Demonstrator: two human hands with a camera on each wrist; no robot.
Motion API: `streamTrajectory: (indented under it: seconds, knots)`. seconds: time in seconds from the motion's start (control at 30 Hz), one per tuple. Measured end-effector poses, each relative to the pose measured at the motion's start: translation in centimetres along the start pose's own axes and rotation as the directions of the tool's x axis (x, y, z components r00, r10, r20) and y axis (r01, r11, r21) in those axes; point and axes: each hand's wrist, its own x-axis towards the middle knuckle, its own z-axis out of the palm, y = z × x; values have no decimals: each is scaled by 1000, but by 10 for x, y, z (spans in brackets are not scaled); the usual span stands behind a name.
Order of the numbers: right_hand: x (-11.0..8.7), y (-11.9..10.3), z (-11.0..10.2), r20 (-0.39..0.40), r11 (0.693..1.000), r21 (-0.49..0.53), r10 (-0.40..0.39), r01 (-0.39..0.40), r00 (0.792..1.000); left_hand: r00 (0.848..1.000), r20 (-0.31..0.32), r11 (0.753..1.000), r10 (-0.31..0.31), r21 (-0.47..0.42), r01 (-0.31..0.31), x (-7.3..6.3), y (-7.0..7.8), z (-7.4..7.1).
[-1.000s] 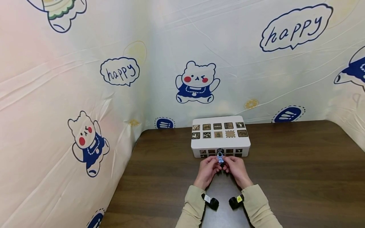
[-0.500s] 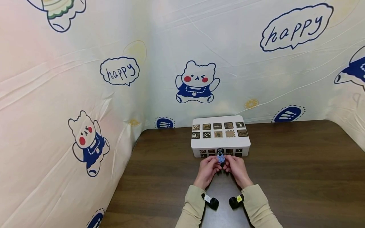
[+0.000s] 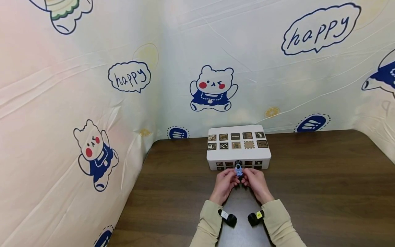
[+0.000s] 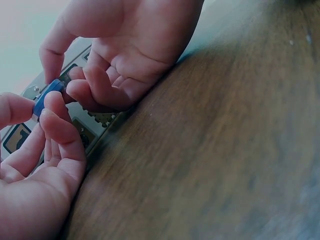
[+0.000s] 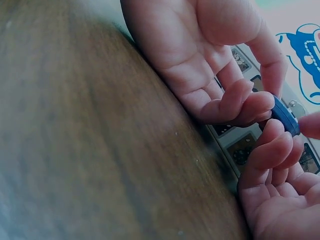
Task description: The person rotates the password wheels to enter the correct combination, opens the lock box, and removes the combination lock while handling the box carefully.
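A small blue padlock with a loop at its top is at the front of a white box, right by the clasp. My left hand pinches it from the left between thumb and fingers. From the right, my right hand pinches the other side, its fingertips close to the left ones. In the left wrist view the padlock shows edge-on, with the thumbs above and curled fingers below. The right wrist view shows the padlock between both hands' fingertips; fingers cover part of its body.
The box has small square pictures on its lid and front, and stands at the back of the brown wooden table. Behind it hangs a pale curtain printed with bears. A black camera sits at the left wrist, another camera at the right.
The padlock's face has tilted slightly back and forth between the fingers. Both hands and the box have stayed in place.
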Motion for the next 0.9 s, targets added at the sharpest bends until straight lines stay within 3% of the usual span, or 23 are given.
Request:
streamTrajectory:
  seconds: [0.6,0.9]
  knots:
    - [0,2,1,-24,993,-110,-42,39,999,1000,8,1000,15,-2,-15,0,0,0]
    - [-1,0,1,-13,1000,-17,-5,5,1000,1000,0,1000,14,-2,-14,0,0,1]
